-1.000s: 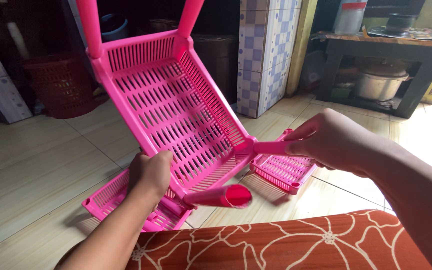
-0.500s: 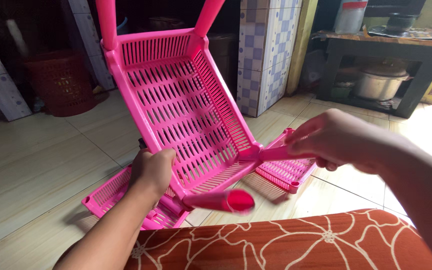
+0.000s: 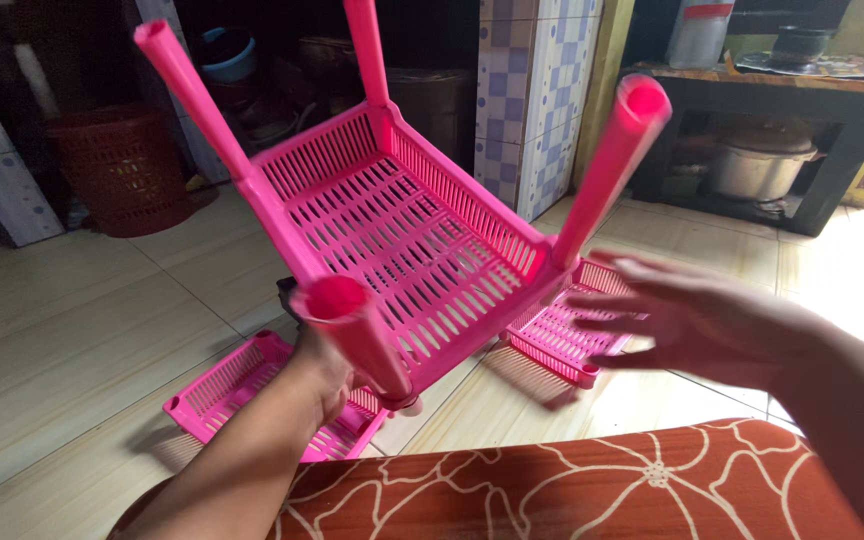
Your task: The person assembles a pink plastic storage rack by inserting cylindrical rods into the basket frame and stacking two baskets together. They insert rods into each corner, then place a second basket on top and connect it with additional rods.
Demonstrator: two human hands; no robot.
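Note:
A pink slatted plastic tray (image 3: 402,240) is tilted up off the floor, with pink tube legs at its corners. My left hand (image 3: 324,372) grips its near corner, just behind the near leg (image 3: 357,335), which points toward me. The right leg (image 3: 607,170) sticks up and is blurred. My right hand (image 3: 692,320) hovers beside that leg's base with its fingers spread and holds nothing. Two more legs (image 3: 207,110) rise at the far side.
Two other pink trays lie on the tiled floor, one at the left (image 3: 217,395) and one under my right hand (image 3: 562,340). An orange patterned cushion (image 3: 552,490) is nearest me. A red basket (image 3: 122,170), a tiled column (image 3: 527,100) and a dark table (image 3: 832,100) over a metal pot (image 3: 757,170) stand behind.
The tray has tipped toward me, so its legs now point up and at the camera. My right hand has let go of the right leg and opened.

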